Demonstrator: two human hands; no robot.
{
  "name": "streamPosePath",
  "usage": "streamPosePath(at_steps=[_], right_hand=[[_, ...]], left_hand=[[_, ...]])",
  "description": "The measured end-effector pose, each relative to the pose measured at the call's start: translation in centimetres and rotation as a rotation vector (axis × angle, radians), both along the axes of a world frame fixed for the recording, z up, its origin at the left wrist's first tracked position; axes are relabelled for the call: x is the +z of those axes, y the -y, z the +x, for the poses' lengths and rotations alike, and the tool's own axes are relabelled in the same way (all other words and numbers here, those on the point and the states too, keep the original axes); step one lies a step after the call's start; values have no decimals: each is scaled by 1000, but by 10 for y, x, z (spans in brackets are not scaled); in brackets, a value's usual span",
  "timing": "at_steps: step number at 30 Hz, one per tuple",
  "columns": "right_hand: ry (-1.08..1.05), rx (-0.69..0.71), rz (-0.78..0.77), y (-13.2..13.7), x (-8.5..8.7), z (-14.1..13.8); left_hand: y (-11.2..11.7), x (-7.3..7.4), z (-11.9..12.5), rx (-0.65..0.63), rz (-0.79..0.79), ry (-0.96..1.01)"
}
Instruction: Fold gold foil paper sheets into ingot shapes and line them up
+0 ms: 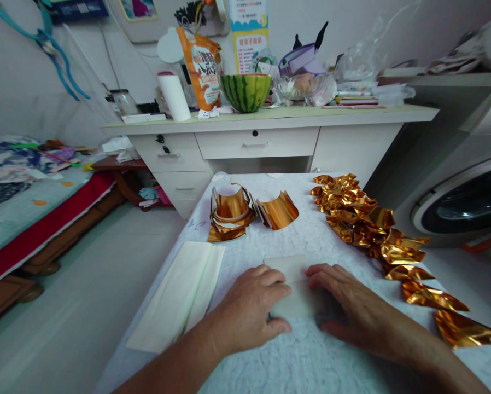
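Observation:
A small white paper sheet [291, 269] lies flat on the white cloth-covered table [311, 355]. My left hand [247, 309] presses on its left side with the thumb along the near edge. My right hand [352, 309] rests flat on its right side, fingers pointing left. Both hands hide most of the sheet. Beyond them lie curled gold foil sheets [233, 210] in a stack and one more curled gold sheet [279, 210]. A row of folded gold foil pieces [364, 216] runs along the table's right side toward me.
A stack of white paper strips [180, 293] lies at the table's left edge. Behind stands a white desk [262, 142] with a half watermelon [245, 90], a snack bag and clutter. A bed [28, 202] is left, a washing machine [467, 202] right.

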State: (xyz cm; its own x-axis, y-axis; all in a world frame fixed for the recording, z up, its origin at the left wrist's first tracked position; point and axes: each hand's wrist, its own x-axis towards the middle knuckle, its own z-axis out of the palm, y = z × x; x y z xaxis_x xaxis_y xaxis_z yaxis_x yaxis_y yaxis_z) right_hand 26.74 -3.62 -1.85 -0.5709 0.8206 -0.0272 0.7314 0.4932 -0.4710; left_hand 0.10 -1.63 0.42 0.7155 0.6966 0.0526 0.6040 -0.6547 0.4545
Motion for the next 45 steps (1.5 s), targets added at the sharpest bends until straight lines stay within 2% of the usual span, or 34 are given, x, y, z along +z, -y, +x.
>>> streamPosePath(at_steps=[7, 12, 16, 25, 31, 40, 45], right_hand=[[-12, 37, 87, -1, 2, -4], [11, 55, 123, -2, -3, -3], [-17, 30, 85, -4, -3, -2], [-27, -8, -2, -5, 16, -11], [-32, -21, 10, -6, 17, -19], [-128, -17, -1, -10, 10, -8], [-123, -27, -18, -12, 13, -11]], left_hand=[[2, 2, 1, -3, 12, -32], [1, 0, 2, 2, 22, -27], [0, -2, 3, 6, 32, -12], [-1, -4, 3, 16, 37, 12], [0, -5, 4, 30, 37, 9], [-4, -7, 5, 36, 25, 18], [-3, -7, 5, 41, 23, 14]])
